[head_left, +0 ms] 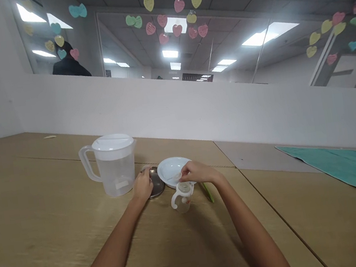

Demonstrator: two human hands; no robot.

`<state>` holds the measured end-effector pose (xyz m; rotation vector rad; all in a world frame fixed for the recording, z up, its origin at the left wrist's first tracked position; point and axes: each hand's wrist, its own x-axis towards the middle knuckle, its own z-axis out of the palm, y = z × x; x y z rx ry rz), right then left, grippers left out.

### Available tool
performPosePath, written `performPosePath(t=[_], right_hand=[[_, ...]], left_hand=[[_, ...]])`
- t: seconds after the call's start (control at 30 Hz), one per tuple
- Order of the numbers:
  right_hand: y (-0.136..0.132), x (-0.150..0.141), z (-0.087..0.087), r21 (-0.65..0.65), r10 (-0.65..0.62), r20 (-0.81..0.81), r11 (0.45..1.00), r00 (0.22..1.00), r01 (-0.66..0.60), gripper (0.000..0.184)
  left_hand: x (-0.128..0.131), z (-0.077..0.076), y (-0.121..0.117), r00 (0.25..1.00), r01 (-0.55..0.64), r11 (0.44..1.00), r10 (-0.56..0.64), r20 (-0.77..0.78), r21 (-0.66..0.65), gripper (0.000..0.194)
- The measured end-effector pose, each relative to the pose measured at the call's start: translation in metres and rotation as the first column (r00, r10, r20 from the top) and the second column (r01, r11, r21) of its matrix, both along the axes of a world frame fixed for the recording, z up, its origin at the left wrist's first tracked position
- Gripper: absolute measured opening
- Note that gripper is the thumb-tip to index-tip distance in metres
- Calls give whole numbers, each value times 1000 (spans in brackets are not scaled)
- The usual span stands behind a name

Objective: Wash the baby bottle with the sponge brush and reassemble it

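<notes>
My left hand (143,185) is curled over the near-left edge of a round, dark metal dish (156,184), which lies on the table. My right hand (199,171) is closed in a pinch above the white plate (166,166), with a small translucent piece (178,177) at its fingertips, too small to name surely. Just below that hand, a clear baby bottle (183,202) with white handles stands upright, its top uncovered. Left of my left hand stands a clear plastic pitcher (116,168) with a white lid, holding clear liquid.
A thin green object (209,192) lies right of the bottle, partly behind my right wrist. A teal cloth (342,168) is spread at the right. Seams cross the wooden table (58,203). Behind it rise a white wall (168,112) and windows with heart-shaped notes.
</notes>
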<state>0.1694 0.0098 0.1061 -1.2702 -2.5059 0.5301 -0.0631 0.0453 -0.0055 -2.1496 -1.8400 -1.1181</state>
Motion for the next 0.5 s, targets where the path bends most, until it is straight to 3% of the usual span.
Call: performPosePath(t=[0.13, 0.2, 0.27, 0.37, 0.43, 0.5], right_hand=[[-1, 10, 5, -114, 36, -17, 993, 999, -37, 17], [0, 15, 7, -153, 21, -63, 988, 998, -30, 32], [0, 16, 6, -162, 22, -109, 986, 994, -40, 42], [1, 7, -1, -87, 0, -202, 996, 979, -17, 55], [1, -5, -8, 14, -8, -286, 1000, 958, 13, 72], [-1, -18, -12, 126, 92, -337, 991, 937, -52, 82]], left_hand=[[3, 9, -7, 999, 17, 970, -29, 45, 242, 41], [8, 17, -13, 992, -6, 900, -50, 116, 435, 36], [15, 22, -19, 979, -56, 793, -75, 189, 606, 32], [30, 21, -28, 969, -75, 670, -127, 214, 739, 30], [39, 14, -33, 973, 4, 654, -178, 149, 757, 32], [45, 7, -37, 967, 150, 637, -253, 21, 756, 33]])
